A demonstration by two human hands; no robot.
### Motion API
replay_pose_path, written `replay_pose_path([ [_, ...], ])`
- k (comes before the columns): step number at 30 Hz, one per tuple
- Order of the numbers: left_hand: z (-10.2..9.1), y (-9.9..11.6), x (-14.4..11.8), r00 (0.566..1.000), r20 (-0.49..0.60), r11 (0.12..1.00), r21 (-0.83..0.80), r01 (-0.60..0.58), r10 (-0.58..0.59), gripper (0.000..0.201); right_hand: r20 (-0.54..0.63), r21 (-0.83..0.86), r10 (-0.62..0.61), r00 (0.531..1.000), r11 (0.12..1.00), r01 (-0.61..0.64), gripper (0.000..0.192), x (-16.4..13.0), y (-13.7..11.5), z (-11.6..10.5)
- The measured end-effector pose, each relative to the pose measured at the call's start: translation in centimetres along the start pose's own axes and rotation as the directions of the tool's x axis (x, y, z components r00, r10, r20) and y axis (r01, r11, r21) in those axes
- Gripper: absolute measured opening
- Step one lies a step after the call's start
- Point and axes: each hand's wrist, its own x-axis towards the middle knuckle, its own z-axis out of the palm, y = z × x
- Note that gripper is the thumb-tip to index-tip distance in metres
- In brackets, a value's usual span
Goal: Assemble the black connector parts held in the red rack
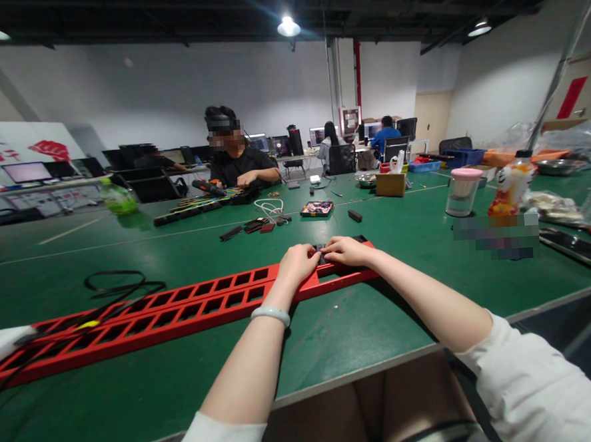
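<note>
Two bare forearms reach over the green worktop (332, 325). Left hand (298, 261) and right hand (346, 250) press fingertips, unclenched, on a small black part seated near the long red slotted metal rail's (181, 311) far end; it looks stiff, light, pinchable.

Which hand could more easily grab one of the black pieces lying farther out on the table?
Probably the left hand. Both hands rest on the black part at the end of the red frame, but the loose black pieces lie ahead and leftward, on its side. The right hand would have to cross over.
</note>
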Motion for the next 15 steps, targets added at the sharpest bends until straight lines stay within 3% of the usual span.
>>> replay_pose_path([
  [15,0.64,-0.37,0.24,0.999,0.008,0.999,0.003,-0.04,0.04,0.031,0.054,-0.039,0.039,0.998,0.999,-0.037,0.028,0.15,-0.49,-0.23],
])
